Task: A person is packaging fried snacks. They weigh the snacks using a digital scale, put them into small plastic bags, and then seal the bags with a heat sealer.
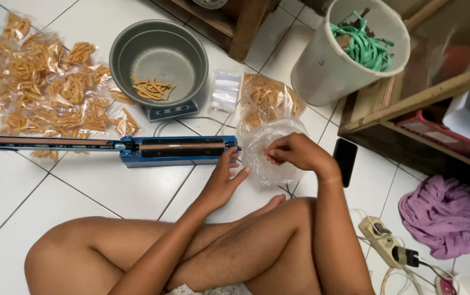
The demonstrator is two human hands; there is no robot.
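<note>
Crossed legs [191, 251] rest on white floor tiles [109, 191] beside wooden shelving [410, 104].

Clear plastic bag [270, 150], seemingly empty, crumpled beside blue sealer [180, 150].

Grey metal bowl [158, 57] at 11 o'clock, a few orange snack sticks [152, 89] inside, sitting on a digital scale [172, 111]. Pile of sealed snack packets [43, 82] at 10 o'clock on the white tiled floor [21, 191]. Stack of empty small plastic bags [225, 90] just right of the scale. White bucket [336, 60] at 1 o'clock with green straps [363, 46] in it. Black phone [345, 159] at 3 o'clock. Purple cloth [445, 213] at 4 o'clock, power strip [381, 240] near it. Wooden shelf [426, 98] at 2 o'clock.
</note>
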